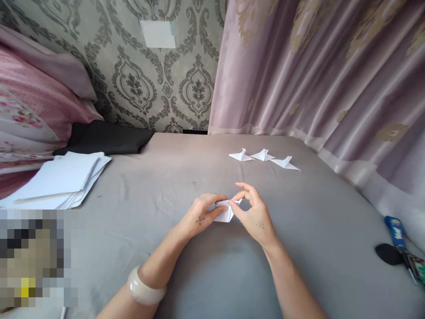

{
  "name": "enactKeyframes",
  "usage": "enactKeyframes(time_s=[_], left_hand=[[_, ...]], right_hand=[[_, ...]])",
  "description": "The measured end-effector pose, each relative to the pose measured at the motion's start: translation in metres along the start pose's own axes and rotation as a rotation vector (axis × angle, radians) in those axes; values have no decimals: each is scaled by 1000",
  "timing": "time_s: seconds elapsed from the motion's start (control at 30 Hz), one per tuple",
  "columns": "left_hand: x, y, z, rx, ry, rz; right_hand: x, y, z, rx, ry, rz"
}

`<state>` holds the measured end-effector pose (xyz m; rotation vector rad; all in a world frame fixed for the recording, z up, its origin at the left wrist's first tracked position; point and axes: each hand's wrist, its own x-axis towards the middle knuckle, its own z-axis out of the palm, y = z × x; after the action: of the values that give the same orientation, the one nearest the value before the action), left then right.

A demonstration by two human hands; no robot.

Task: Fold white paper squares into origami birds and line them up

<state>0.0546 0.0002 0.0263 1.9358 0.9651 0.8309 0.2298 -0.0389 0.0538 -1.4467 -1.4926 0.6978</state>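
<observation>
A small piece of folded white paper (225,214) is held just above the grey cloth, near the middle of the view. My left hand (203,212) grips its left side between thumb and fingers. With thumb and index finger, my right hand (255,212) pinches its upper right part, the other fingers raised. Parts of the paper are hidden behind the fingers. Farther back stand three folded white paper birds in a row: a left one (241,156), a middle one (263,155) and a right one (286,163).
A stack of white paper (56,177) lies at the left, with a folded black cloth (106,137) behind it. The grey sheet (186,173) covers the surface. Pink curtains (279,66) hang at the right. A blue packet (395,231) and a black oval item (388,254) lie at the right edge.
</observation>
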Motion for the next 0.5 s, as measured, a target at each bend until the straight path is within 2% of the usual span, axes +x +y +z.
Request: enactKeyframes(time_s=[0.1, 0.33, 0.5], left_hand=[[2, 6, -3, -71, -35, 15], [2, 9, -1, -121, 13, 7], [1, 13, -2, -151, 15, -4]], right_hand=[[0, 1, -1, 30, -17, 14], [2, 2, -4, 188, -65, 96], [3, 2, -6, 207, -69, 51]])
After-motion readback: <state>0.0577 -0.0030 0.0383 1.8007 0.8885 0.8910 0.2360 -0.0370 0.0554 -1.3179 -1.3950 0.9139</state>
